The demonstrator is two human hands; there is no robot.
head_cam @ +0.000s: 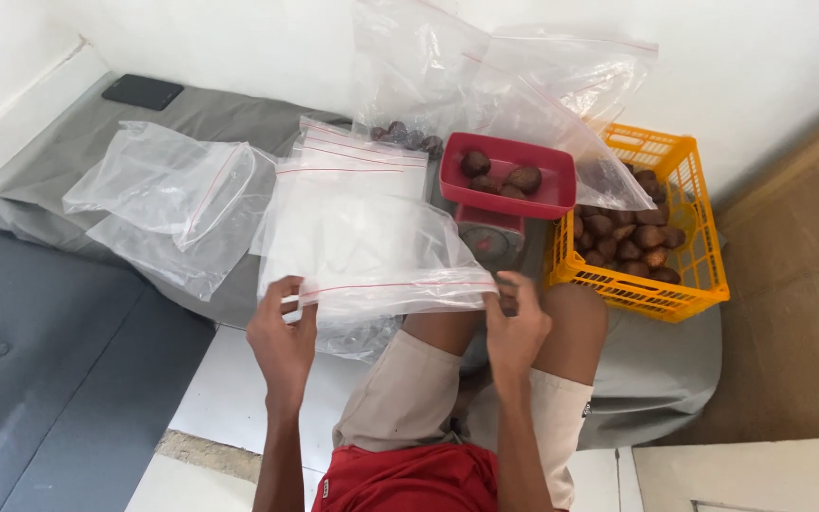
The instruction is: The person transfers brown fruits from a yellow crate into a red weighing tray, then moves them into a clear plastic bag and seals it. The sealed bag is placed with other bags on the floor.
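Both hands pinch the near, sealed edge of a clear zip bag (372,251): the left hand (282,337) at its left corner, the right hand (516,327) at its right, well apart. The bag lies over the person's knees, atop a stack of like bags (362,156) (red sealing lines showing). Just right, a red tray (507,175) of brown fruit sits beside a yellow basket (684,246). Grey cloth (229,114) covers the floor against a white wall.

Both hands (282,337) (516,327) reach forward (fingers pinched), forearms extended.

White walls (239,38) meet a brown floor (798,313), with a grey mattress (49,360) in daylight.
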